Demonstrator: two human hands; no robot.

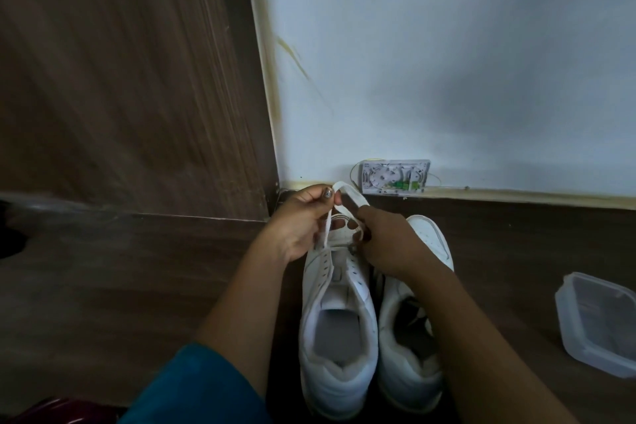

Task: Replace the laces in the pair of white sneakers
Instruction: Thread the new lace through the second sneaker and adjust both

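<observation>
Two white sneakers stand side by side on the dark floor, toes toward the wall. The left sneaker (335, 320) has bare eyelets along most of its opening. The right sneaker (409, 337) is partly hidden under my right forearm. A flat white lace (347, 190) loops up above the left sneaker's toe end. My left hand (303, 220) pinches the lace between thumb and fingers. My right hand (385, 241) grips the other part of the lace near the lowest eyelets.
A clear plastic container (599, 323) lies on the floor at the right. A small open cable box (395, 177) sits at the foot of the white wall. A brown wooden panel (130, 79) rises at the left.
</observation>
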